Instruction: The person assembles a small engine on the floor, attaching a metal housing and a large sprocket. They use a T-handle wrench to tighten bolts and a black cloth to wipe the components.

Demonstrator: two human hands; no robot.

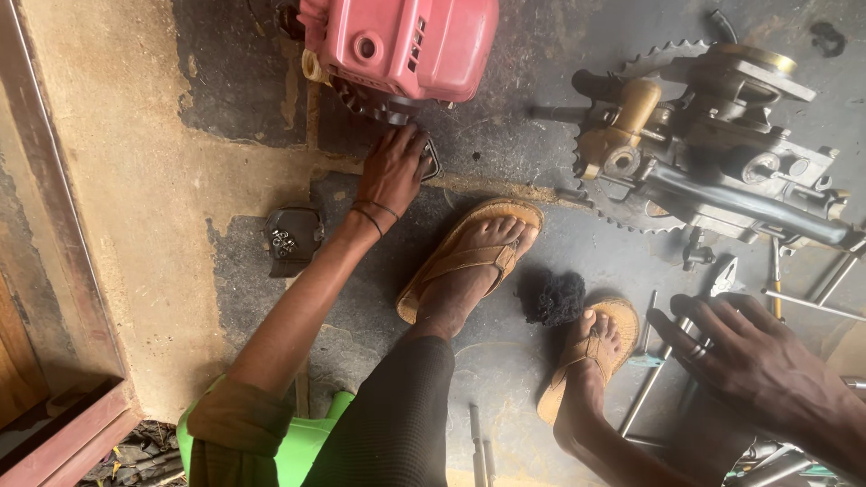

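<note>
Left hand (394, 171): fingers curled on a dark part (431, 159) by the pink engine (397, 45).
Right hand (753, 356): open, spread over rods (651, 379).
Tip: steady the part, probably pull slowly.

The floor (135, 180) is worn concrete, tan with dark patches. On it stand a pink engine cover (401, 45), a grey engine block (713, 162) with a toothed wheel, a small dark lid (290, 236) holding screws, a black rag (555, 298), and loose metal rods (649, 379).
</note>
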